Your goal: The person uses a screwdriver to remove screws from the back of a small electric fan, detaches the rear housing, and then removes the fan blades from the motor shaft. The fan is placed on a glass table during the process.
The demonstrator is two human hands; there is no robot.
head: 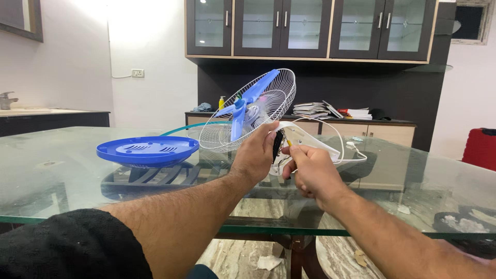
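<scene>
Glass spreads across the foreground as a wide, clear-topped table (77, 175) in a room with white walls and a dark cabinet with glazed doors (310, 28) along the back. Above the middle of the table, a person holds a small fan with blue plastic blades (243, 106) and a white wire guard (258, 111), tilted up and away toward the cabinet. The left hand (256, 155) wraps the fan's white plastic housing (305, 139) from the near side, fingers (269, 135) curled shut around the open part where dark wiring shows. The right hand (310, 168) sits just beside it, touching the housing, its fingers pinched closed on a slim tool with a yellowish tip (287, 140) that points into the opening; what kind of tool it is cannot be made out. A white cord (338, 142) loops from the housing down to the table just beyond the right hand. To the left of the fan, a round blue plastic cover with slotted vents (147, 150) lies flat on the glass, well apart from both hands. Behind the fan, a low wooden sideboard (382, 132) carries a stack of papers and books (312, 109). A black sleeve (67, 243) covers the upper left arm at the near edge of the table.
</scene>
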